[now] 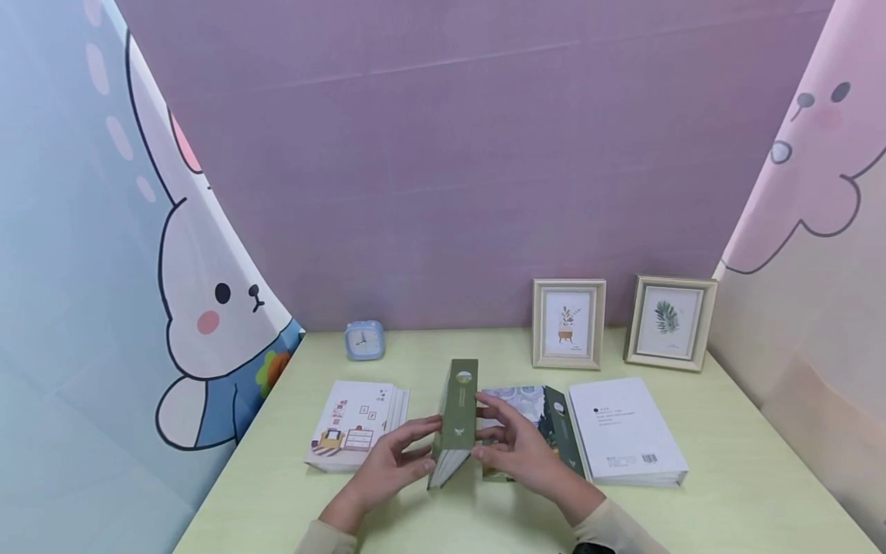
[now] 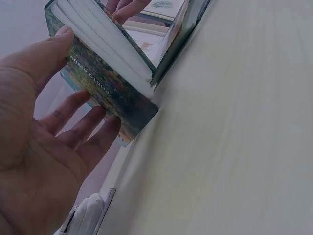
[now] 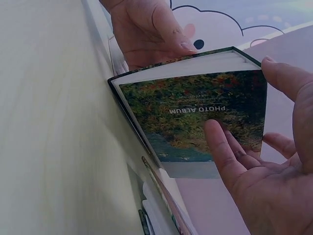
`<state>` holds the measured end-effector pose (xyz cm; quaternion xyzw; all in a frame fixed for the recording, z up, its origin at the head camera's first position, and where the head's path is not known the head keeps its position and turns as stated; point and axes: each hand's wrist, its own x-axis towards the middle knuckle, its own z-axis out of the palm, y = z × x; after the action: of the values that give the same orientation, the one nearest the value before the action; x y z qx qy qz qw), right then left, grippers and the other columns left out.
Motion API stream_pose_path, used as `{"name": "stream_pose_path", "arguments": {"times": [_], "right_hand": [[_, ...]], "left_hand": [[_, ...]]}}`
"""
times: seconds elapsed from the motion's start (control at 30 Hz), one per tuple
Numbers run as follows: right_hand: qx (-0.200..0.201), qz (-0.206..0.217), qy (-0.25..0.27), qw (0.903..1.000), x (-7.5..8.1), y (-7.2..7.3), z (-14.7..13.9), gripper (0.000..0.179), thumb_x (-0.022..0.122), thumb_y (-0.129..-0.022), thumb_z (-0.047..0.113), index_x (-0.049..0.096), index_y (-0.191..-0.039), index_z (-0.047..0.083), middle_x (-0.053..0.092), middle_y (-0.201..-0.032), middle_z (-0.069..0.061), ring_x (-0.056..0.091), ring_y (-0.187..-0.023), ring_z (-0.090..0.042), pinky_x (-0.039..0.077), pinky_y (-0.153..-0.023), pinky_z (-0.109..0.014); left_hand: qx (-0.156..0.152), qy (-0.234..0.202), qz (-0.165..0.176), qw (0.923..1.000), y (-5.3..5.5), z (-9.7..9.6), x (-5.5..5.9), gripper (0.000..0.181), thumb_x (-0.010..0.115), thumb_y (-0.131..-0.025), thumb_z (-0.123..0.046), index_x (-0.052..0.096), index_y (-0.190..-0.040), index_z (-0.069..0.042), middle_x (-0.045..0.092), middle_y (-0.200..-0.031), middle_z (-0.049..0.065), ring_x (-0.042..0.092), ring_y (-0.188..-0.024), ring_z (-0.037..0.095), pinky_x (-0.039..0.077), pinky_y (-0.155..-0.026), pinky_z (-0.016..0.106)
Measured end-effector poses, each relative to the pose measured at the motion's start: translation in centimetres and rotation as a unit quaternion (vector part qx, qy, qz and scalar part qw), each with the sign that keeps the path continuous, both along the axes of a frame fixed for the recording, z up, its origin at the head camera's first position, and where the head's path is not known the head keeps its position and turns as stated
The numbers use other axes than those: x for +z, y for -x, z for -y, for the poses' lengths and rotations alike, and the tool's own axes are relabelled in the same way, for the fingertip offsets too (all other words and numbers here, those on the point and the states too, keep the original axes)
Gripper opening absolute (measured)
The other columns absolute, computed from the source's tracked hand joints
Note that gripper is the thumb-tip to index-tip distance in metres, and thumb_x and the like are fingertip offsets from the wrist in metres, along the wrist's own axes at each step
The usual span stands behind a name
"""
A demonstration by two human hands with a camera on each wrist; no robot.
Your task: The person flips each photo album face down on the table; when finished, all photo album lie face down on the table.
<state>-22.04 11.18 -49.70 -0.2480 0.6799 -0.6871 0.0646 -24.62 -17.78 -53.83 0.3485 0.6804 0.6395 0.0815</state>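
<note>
Between the two hands a photo album (image 1: 460, 408) stands upright, its green spine turned up and its covers spread slightly apart. The left hand (image 1: 394, 462) holds it from the left, with thumb and fingers on the painted cover (image 2: 112, 83). From the other side the right hand (image 1: 526, 454) grips it, thumb near the spine corner and fingers spread over the cover lettered PHOTO ALBUM (image 3: 195, 122). Whether its lower edge touches the table cannot be told. Partly behind the right hand lies another album with a green spine (image 1: 564, 431).
A white album with furniture drawings (image 1: 353, 423) lies at left, a white book (image 1: 626, 431) at right. Behind stand a blue clock (image 1: 364, 340), a plant picture frame (image 1: 567, 323) and a leaf picture frame (image 1: 671, 323). A purple cloth (image 1: 443, 169) hangs behind the table.
</note>
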Motion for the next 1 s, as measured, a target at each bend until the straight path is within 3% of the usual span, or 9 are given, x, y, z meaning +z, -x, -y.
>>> {"name": "stream_pose_path", "arguments": {"times": [0.17,0.33,0.67,1.0], "right_hand": [[-0.006,0.003,0.004,1.0000,-0.29,0.10,-0.09,0.078,0.074,-0.096,0.004,0.031,-0.162,0.002,0.047,-0.148,-0.034,0.066,-0.118,-0.036,0.061,-0.094,-0.039],[-0.037,0.016,-0.001,0.9992,-0.59,0.24,-0.20,0.070,0.072,-0.097,0.004,0.039,-0.158,0.004,0.052,-0.144,-0.029,0.069,-0.111,-0.029,0.062,-0.090,-0.038],[-0.073,0.023,-0.023,0.9968,-0.86,0.27,-0.07,0.067,0.075,-0.095,0.003,0.044,-0.155,0.004,0.057,-0.140,-0.026,0.070,-0.105,-0.029,0.064,-0.081,-0.038],[-0.089,0.046,-0.022,0.9947,-1.04,0.19,0.26,0.068,0.077,-0.092,0.001,0.045,-0.151,-0.003,0.055,-0.139,-0.026,0.070,-0.100,-0.029,0.065,-0.078,-0.039]], "left_hand": [[0.010,0.008,-0.003,0.9999,-0.02,0.03,-0.02,0.055,0.071,-0.096,0.001,0.054,-0.148,0.001,0.043,-0.161,0.019,0.039,-0.150,0.032,0.038,-0.115,0.063],[0.017,0.019,-0.008,0.9996,-0.08,0.12,-0.10,0.054,0.074,-0.095,-0.001,0.056,-0.145,0.001,0.040,-0.162,0.021,0.037,-0.150,0.039,0.038,-0.115,0.062],[0.048,0.048,0.009,0.9976,-0.02,-0.02,-0.14,0.053,0.083,-0.084,0.000,0.066,-0.133,-0.008,0.042,-0.162,0.016,0.036,-0.151,0.040,0.040,-0.117,0.052],[0.061,0.065,-0.017,0.9959,0.18,0.08,-0.39,0.050,0.082,-0.086,-0.002,0.066,-0.133,-0.005,0.044,-0.160,0.022,0.037,-0.148,0.046,0.041,-0.116,0.049]]}}
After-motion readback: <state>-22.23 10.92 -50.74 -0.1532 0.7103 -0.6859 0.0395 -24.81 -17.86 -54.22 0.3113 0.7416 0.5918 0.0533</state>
